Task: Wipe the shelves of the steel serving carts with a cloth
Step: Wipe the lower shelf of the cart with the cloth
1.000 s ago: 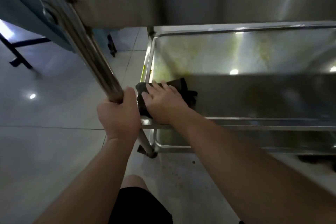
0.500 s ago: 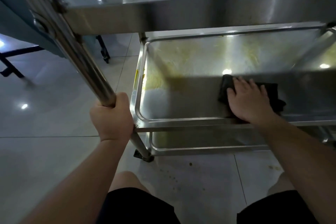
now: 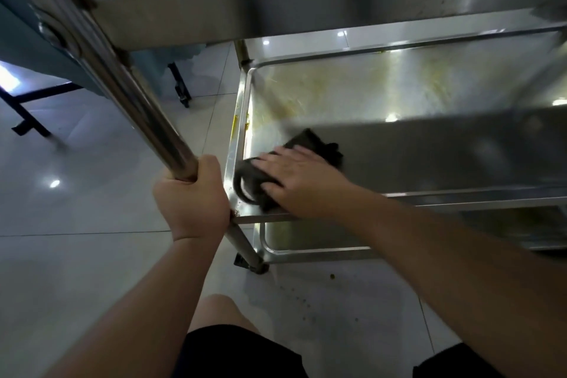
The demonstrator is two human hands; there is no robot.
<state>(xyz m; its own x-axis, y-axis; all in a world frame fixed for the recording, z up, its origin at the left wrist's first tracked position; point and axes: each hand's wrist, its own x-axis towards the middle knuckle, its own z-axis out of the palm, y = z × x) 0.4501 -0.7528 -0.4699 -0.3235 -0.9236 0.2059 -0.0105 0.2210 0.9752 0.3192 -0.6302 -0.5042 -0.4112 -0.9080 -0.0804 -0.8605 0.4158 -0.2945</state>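
Wiping the near left corner of the stained steel middle shelf (image 3: 352, 95), my right hand (image 3: 302, 179) lies flat, fingers straight, pressing a dark crumpled cloth (image 3: 260, 181) against the metal just beside the raised rim. My left hand (image 3: 193, 196) is curled tight around the slanted round steel cart post (image 3: 129, 83), which I judge steadies the wheeled cart against the push of the wipe. Yellowish streaks remain on the far part of the shelf; the lower shelf (image 3: 306, 238) shows beneath.
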